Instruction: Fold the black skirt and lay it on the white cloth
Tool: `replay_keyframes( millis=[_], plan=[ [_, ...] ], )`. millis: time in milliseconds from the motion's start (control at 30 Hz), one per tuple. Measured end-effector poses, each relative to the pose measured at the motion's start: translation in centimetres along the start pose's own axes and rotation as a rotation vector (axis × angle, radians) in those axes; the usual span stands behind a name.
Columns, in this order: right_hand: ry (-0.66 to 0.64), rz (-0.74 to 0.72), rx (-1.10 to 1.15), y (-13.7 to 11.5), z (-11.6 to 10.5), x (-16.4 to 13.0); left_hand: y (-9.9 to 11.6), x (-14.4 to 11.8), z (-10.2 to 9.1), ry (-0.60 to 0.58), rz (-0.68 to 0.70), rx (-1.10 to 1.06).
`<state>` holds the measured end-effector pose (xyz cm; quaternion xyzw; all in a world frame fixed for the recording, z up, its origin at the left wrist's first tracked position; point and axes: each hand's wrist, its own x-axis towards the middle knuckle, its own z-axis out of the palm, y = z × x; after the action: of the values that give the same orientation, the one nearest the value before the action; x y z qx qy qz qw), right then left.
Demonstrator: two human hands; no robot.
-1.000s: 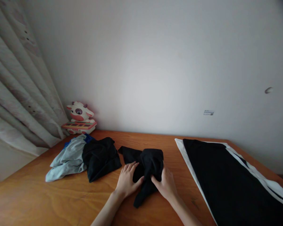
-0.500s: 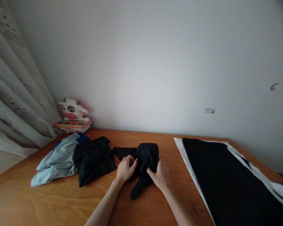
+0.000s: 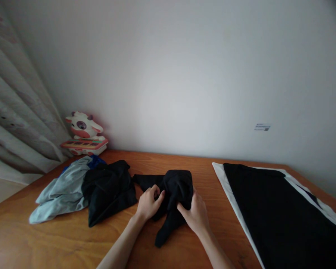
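Note:
A crumpled black garment lies on the wooden table between my hands, with one narrow end hanging toward me and another part stretching left. My left hand is closed on its left side, fingers curled into the cloth. On the right side, my right hand grips the bunched fabric, thumb in front and fingers behind. What kind of garment it is cannot be made out. Just left of it rests another bunched black garment, partly over a light grey garment.
Spread flat at the right are black clothes over white cloth. A toy cow keyboard stands at the back left by the curtain. The wall rises behind the table. Blue cloth shows behind the grey garment.
The view has shifted slightly, spreading things outward in the picture. Both hands keep their hold on the black garment, which looks almost the same.

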<state>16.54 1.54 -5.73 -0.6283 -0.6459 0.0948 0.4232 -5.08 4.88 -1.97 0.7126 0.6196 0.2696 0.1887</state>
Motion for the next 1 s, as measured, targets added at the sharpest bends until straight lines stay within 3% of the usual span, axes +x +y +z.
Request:
replay_keyframes(
  millis=[500,1000],
  plan=[
    [0.005,-0.02,0.111,0.2,-0.3,0.0,0.5,-0.5,0.2,-0.002,-0.013,0.0],
    [-0.009,-0.07,0.196,0.4,-1.9,-1.5,1.5,-2.8,0.0,0.01,0.033,-0.009]
  ],
)
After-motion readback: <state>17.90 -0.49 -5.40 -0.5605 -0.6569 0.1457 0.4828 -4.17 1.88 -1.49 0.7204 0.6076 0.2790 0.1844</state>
